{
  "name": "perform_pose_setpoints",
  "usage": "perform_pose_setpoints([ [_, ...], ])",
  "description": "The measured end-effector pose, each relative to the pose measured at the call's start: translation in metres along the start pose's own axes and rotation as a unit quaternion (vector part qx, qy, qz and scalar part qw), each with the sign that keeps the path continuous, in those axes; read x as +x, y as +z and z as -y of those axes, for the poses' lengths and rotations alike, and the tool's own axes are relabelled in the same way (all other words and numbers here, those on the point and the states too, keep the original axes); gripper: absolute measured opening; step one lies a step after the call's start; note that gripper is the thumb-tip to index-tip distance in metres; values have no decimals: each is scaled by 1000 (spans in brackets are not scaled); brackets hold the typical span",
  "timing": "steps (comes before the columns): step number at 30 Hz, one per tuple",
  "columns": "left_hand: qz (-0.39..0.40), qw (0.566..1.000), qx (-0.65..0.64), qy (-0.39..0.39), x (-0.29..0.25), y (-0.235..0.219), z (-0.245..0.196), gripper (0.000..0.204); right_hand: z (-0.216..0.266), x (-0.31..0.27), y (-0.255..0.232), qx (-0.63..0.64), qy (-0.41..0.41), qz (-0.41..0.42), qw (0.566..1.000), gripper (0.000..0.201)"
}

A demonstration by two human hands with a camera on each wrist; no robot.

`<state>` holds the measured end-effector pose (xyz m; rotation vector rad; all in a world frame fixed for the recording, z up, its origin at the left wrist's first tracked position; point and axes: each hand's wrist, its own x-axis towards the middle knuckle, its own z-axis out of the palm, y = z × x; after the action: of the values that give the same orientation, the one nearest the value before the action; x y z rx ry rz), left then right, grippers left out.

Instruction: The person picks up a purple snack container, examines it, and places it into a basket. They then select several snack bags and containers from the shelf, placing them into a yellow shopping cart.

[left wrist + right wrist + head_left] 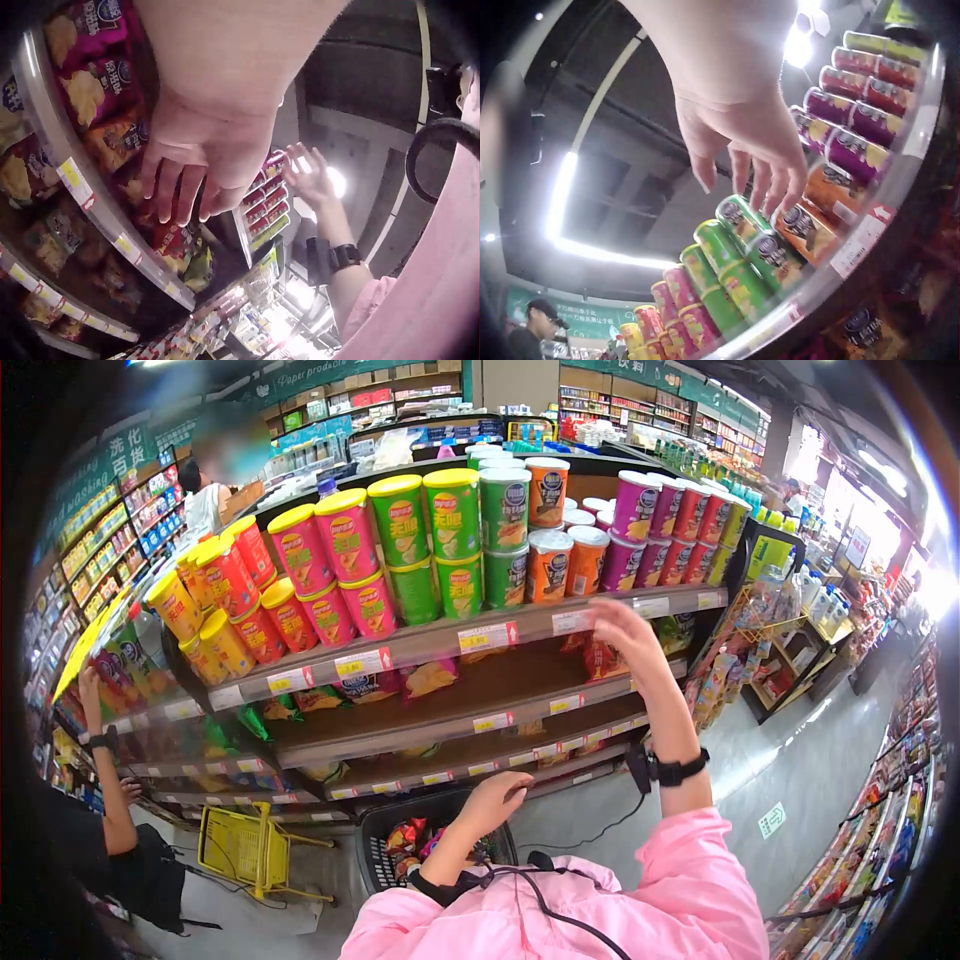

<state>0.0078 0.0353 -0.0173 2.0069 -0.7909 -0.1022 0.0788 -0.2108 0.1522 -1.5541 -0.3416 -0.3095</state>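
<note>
My right hand (630, 635) is raised at the edge of the top shelf, its fingers loosely bent and holding nothing. Close by on that shelf stand an orange chip can (585, 562) and purple chip cans (625, 565). In the right wrist view the fingertips overlap a lower orange can (808, 232) and a dark-labelled green can (742, 221). Lower down, my left hand (493, 802) hangs over the black shopping basket (375, 860), with relaxed fingers and nothing in them. Bagged chips (405, 835) lie inside the basket.
Stacked yellow, red, pink and green cans (395, 525) fill the top shelf's left part. Lower shelves hold chip bags (430, 678). At left, another person's arm (118, 810) reaches toward the shelf beside a yellow cart (235, 850). A snack rack (720, 660) stands right.
</note>
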Motion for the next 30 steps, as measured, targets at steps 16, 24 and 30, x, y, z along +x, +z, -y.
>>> perform_pose_setpoints([
  [16,-148,983,-31,-100,-23,9,18,22,-24,139,-62,-498,-230,-401,734,82],
  [24,-199,971,-7,-132,-31,16,13,22,-23,146,-58,-419,-231,-398,783,90],
  [30,-203,967,-45,-147,-31,30,20,29,-6,91,-23,-156,-292,-236,914,89],
])
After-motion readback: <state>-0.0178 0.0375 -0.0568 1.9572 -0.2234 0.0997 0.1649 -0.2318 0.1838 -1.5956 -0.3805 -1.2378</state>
